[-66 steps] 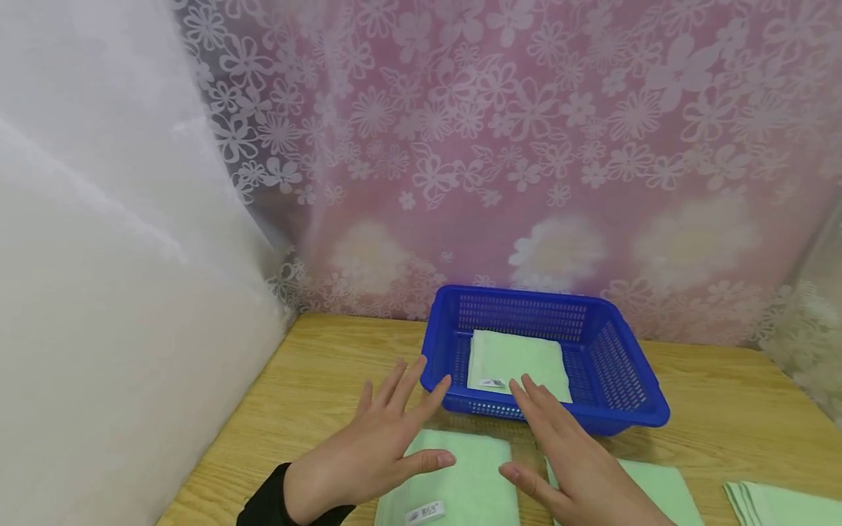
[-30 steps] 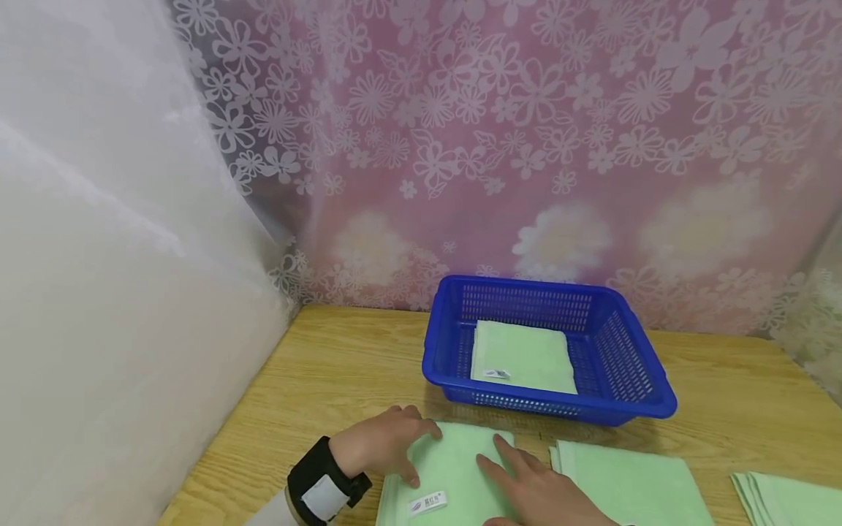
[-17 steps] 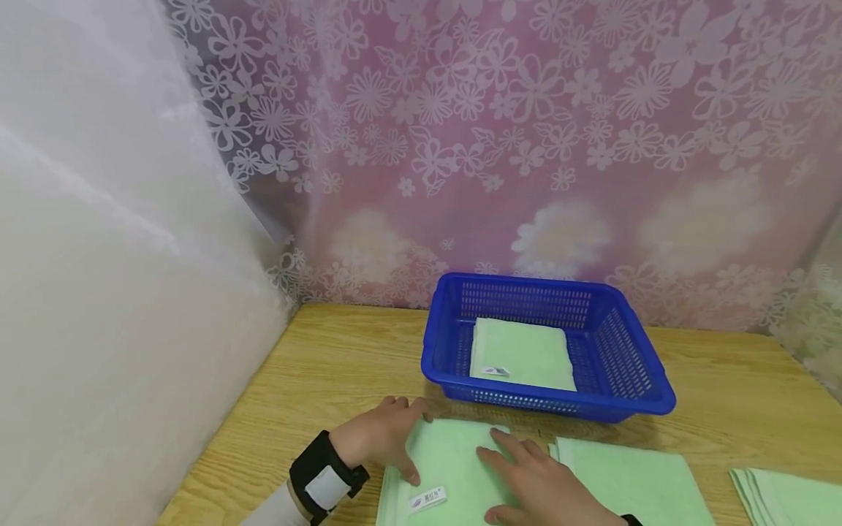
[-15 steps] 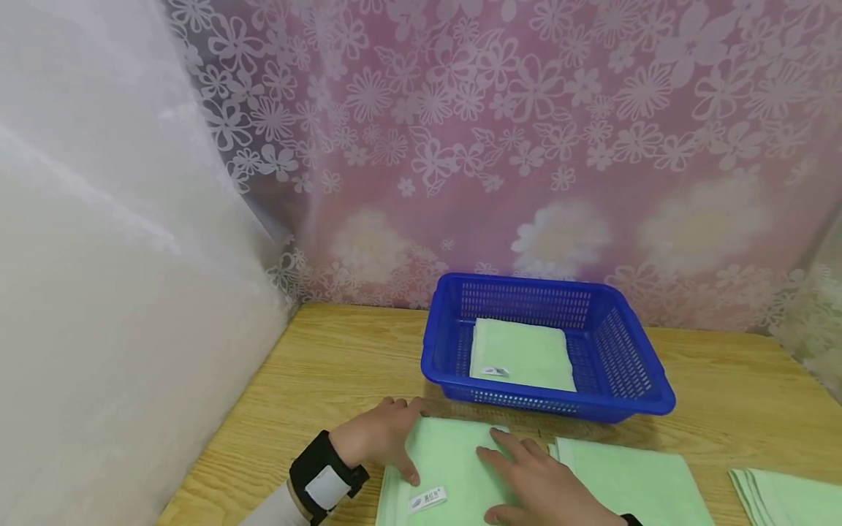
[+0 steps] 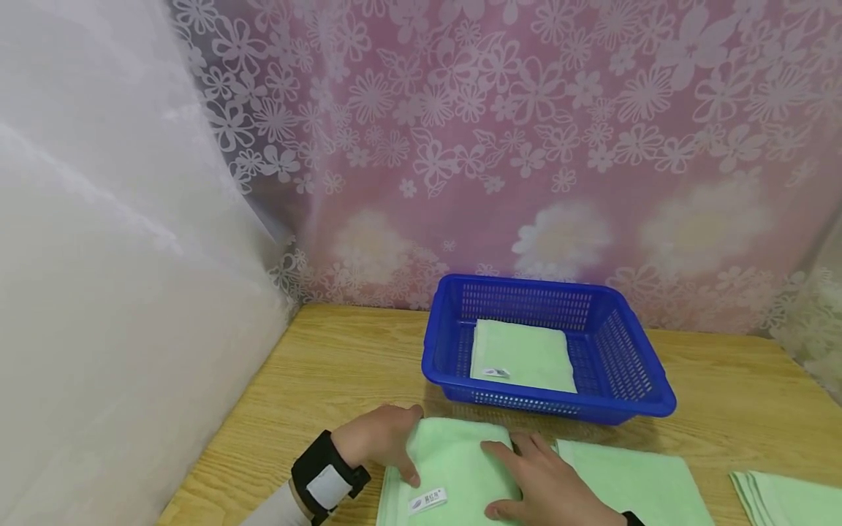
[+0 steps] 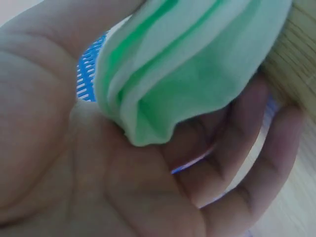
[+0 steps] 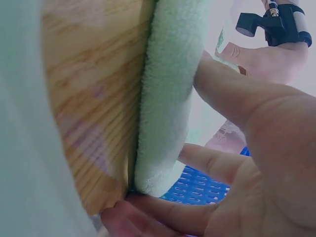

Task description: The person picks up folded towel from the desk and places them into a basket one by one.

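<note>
A folded light-green towel with a white label lies on the table at the front. My left hand grips its left side, thumb on top; the left wrist view shows the layered folds of the towel between thumb and fingers. At the right side is my right hand, its thumb and index finger on top. In the right wrist view other fingers of the right hand curl around the far end of the towel, down at the tabletop.
Behind the hands stands a blue plastic basket holding one folded green towel. Two more folded items lie to the right, a near green towel and a farther green towel. A flowered curtain hangs behind the wooden table.
Both hands came down from above onto the front towel and took hold of its two sides. Most recently the right fingers slid over its right edge, and its top now bulges slightly.
</note>
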`<state>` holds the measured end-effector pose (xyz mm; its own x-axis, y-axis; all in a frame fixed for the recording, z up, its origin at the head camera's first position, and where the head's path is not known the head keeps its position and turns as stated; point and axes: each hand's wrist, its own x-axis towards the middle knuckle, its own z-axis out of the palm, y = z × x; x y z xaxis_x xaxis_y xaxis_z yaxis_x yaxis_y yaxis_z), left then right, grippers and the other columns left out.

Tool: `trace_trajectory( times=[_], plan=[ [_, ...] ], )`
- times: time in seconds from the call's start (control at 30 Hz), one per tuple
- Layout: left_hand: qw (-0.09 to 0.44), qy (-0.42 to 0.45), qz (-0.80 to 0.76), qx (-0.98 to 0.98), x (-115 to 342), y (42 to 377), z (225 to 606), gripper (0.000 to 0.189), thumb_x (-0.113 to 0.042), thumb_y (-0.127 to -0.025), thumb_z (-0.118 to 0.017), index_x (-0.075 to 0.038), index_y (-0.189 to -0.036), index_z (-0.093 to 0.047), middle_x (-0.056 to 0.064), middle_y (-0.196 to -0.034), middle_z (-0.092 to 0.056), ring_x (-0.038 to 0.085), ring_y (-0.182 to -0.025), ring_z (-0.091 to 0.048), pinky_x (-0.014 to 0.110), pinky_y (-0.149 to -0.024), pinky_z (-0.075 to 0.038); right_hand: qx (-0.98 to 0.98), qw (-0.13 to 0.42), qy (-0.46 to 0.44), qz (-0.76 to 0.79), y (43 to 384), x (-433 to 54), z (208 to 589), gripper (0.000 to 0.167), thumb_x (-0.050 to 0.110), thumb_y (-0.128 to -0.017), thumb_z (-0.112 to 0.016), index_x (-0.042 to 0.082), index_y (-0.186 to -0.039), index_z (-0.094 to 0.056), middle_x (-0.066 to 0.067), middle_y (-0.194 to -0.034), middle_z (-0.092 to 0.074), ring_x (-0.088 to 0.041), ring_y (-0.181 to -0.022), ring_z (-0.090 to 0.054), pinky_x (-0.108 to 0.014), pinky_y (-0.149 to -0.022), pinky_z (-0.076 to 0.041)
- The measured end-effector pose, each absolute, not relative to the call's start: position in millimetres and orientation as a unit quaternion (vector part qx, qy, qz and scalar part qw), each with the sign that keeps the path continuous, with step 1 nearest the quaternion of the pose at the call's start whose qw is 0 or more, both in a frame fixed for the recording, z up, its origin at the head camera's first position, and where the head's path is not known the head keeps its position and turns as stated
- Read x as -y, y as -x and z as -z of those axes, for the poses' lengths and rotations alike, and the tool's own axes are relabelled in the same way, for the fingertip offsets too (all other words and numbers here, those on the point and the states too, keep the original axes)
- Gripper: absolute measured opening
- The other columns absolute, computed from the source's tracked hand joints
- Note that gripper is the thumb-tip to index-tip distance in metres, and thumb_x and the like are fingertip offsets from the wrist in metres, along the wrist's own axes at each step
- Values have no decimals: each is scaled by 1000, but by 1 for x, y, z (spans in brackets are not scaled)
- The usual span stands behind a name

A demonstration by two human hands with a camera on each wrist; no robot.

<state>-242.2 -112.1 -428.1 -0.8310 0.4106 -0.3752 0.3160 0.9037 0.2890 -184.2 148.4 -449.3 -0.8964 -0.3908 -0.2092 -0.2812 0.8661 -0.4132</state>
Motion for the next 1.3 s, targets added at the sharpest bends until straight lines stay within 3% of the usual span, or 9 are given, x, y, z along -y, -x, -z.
trace_trajectory(
  times=[0.1, 0.23, 0.43, 0.73, 0.93, 1.07, 1.3],
  plan=[
    [231, -183, -126, -947, 112, 241, 425, 85, -31, -69, -101, -11, -139, -58, 4, -120, -73, 18, -106, -69, 36, -94, -57, -954, 127, 194, 188, 183, -149, 450, 77, 55, -77, -88, 18, -139, -64, -15, -136, -59, -35, -125, -54, -62, -95, -53],
    [245, -186, -136, -942, 111, 240, 422, 93, -28, -73, -99, -11, -150, -50, 7, -134, -70, 21, -119, -68, 38, -101, -56, -948, 127, 207, 204, 182, -150, 452, 68, 48, -79, -89, 20, -135, -62, -7, -118, -57, -25, -106, -53, -51, -82, -54],
    [259, -204, -163, -930, 111, 236, 419, 96, -21, -76, -96, -13, -156, -43, 6, -143, -66, 20, -129, -64, 38, -107, -54, -928, 163, 222, 250, 183, -146, 454, 57, 37, -86, -86, 23, -135, -59, -1, -113, -57, -19, -88, -56, -48, -79, -58],
    [264, -250, -172, -916, 111, 231, 417, 88, -10, -83, -88, -12, -156, -40, 4, -139, -68, 9, -117, -65, 29, -100, -54, -918, 184, 220, 274, 181, -142, 446, 50, 23, -88, -86, 23, -132, -62, 1, -111, -54, -17, -86, -53, -41, -79, -57],
    [262, -288, -256, -885, 120, 232, 405, 62, 0, -84, -81, -19, -134, -49, -3, -126, -67, 4, -99, -58, 23, -88, -50, -919, 142, 239, 279, 179, -150, 432, 51, 23, -89, -85, 24, -133, -61, 2, -119, -53, -12, -98, -56, -36, -83, -56],
    [250, -309, -319, -860, 128, 231, 391, 57, 2, -87, -77, -21, -129, -47, -3, -127, -63, 6, -101, -56, 22, -88, -48, -913, 119, 252, 299, 176, -157, 421, 51, 28, -92, -83, 28, -136, -59, 5, -120, -51, -2, -96, -52, -25, -78, -51],
    [201, -296, -340, -870, 135, 225, 366, 60, -8, -92, -75, -21, -142, -46, 4, -140, -61, 14, -117, -60, 32, -99, -51, -889, 104, 249, 370, 170, -166, 400, 52, 33, -96, -78, 26, -143, -57, -4, -131, -52, 2, -87, -50, -22, -74, -49]
  ],
)
